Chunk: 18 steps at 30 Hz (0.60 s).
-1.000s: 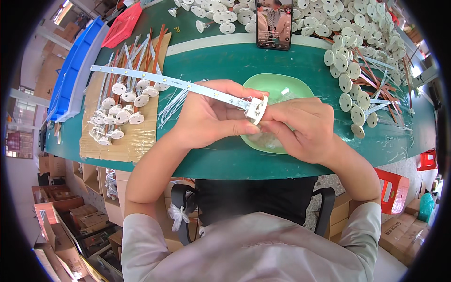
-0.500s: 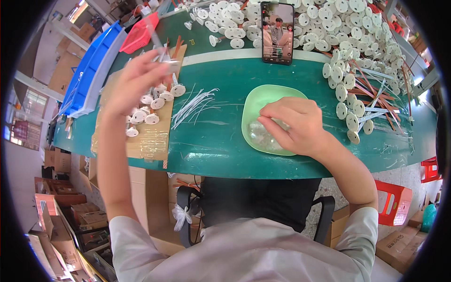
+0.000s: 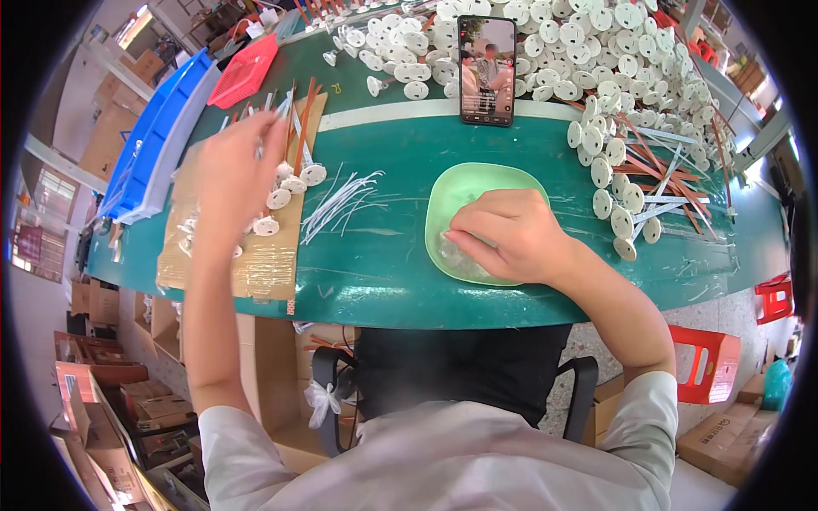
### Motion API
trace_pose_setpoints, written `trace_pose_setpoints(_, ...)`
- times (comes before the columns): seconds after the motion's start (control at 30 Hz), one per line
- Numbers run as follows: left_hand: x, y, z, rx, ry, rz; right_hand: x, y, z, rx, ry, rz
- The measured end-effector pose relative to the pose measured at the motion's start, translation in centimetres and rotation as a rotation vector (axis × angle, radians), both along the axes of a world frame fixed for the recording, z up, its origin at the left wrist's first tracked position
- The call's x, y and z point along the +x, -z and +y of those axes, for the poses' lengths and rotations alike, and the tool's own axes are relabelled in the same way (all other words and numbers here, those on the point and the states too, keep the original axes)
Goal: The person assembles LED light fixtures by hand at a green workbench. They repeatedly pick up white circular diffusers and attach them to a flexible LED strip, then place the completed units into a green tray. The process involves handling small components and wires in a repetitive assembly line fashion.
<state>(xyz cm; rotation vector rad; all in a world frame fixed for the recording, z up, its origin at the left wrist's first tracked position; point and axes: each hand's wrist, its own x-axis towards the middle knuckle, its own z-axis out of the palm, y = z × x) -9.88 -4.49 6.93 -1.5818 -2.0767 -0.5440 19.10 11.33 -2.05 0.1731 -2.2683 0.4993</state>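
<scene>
My left hand [image 3: 243, 166], smeared by motion, is over a sheet of cardboard [image 3: 264, 277] on the left of the table. Below and beside it lie several white round discs with flat strips attached [image 3: 313, 175]; what its fingers hold, if anything, is blurred. My right hand [image 3: 511, 234] reaches into a light green bowl [image 3: 439, 196], thumb and fingertips pinched together. Small clear pieces [image 3: 460, 260] lie in the bowl under its fingers. Whatever is in the pinch is too small to make out. Between the hands lies a loose bunch of thin white ties [image 3: 341, 204].
A phone [image 3: 486, 72] stands upright behind the bowl, before a large heap of white discs [image 3: 588, 38]. Brown and silver strips [image 3: 669, 183] stick out at the right. A blue tray [image 3: 153, 145] and red basket [image 3: 244, 72] are at the far left.
My left hand has swung nearer and lower over the cardboard, its fingers more curled. The right hand stays pinched in the bowl. The whole view has shifted slightly.
</scene>
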Motion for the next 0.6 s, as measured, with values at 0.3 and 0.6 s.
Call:
trace_pose_setpoints(0.3, 9.4, 8.3, 8.2, 0.338, 0.721, -0.098, -0.4, -0.4, -0.3, 0.099, -0.034, 0.107)
trace_pose_setpoints(0.6, 7.2, 9.8, 8.1, 0.341, 0.815, -0.160, -0.2, -0.3, -0.1, 0.169, 0.009, 0.100)
